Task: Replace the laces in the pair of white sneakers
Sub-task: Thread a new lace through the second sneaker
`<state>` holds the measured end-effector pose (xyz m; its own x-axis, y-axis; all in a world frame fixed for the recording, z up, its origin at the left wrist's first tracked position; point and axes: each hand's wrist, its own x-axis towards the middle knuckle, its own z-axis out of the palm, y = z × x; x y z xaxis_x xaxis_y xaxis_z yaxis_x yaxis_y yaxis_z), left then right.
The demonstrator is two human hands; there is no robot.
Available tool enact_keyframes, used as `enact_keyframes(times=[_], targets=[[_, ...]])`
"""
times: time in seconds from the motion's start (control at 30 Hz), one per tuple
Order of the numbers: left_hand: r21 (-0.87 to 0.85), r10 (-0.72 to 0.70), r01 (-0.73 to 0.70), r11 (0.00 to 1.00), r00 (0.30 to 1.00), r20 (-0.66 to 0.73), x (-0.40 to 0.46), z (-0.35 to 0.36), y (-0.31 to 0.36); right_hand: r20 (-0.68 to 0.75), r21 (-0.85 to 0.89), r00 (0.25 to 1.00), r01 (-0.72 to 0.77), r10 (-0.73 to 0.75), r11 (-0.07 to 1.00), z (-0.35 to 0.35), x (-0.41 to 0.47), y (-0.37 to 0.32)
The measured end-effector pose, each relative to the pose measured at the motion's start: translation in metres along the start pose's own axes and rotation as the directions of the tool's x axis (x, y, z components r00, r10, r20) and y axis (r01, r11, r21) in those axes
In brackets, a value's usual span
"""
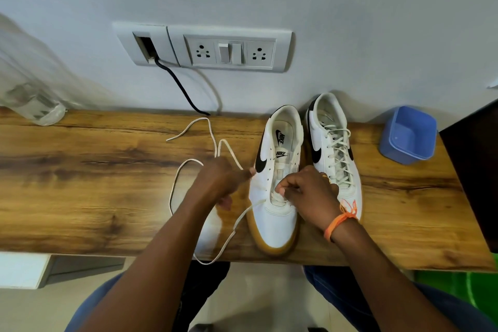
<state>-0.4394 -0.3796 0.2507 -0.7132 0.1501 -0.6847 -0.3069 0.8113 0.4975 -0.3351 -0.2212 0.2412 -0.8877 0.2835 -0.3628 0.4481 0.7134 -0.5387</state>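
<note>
My left hand (219, 179) is curled, its fingertips pinching the lace (177, 178) right at the side of the nearer shoe (275, 183). My right hand (310, 191) is curled too, thumb and forefinger pinching the lace over the lowest eyelets (an orange thread band sits on that wrist).

There are two shoes, side by side and touching, toes toward me, on the wooden table (94, 170). I count one loose lace, one blue tub (408, 135) to the right and one switch plate (215, 47) with two sockets on the wall.

The nearer shoe is white with a black swoosh and a tan sole, mostly unlaced, its cream lace looping over the table and past the front edge. The other shoe (332, 143) is fully laced.
</note>
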Motion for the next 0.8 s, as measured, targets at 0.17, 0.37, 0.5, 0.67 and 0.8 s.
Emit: enact_keyframes(times=[0.17,0.37,0.5,0.67,0.8], targets=[[0.036,-0.004,0.0,0.999,0.993,0.115,-0.001,0.013,0.004,-0.227,0.214,0.974,0.063,-0.013,0.975,-0.015,0.003,0.006],[-0.133,0.101,-0.081,0.988,0.984,0.15,-0.002,0.012,0.003,-0.281,0.158,0.954,0.15,-0.101,0.976,-0.028,0.0,0.01],[-0.216,0.089,-0.052,0.975,0.982,0.165,-0.004,0.014,0.004,-0.136,-0.152,0.929,0.323,-0.343,0.934,-0.021,-0.002,0.007],[-0.237,0.16,-0.153,0.959,0.987,0.009,-0.005,0.012,0.006,-0.048,-0.333,0.952,0.271,-0.303,0.903,-0.019,0.0,0.009],[-0.433,0.15,-0.243,0.868,0.96,-0.238,0.001,-0.008,0.003,-0.041,-0.302,0.954,0.272,-0.298,0.914,-0.021,-0.001,0.008]])
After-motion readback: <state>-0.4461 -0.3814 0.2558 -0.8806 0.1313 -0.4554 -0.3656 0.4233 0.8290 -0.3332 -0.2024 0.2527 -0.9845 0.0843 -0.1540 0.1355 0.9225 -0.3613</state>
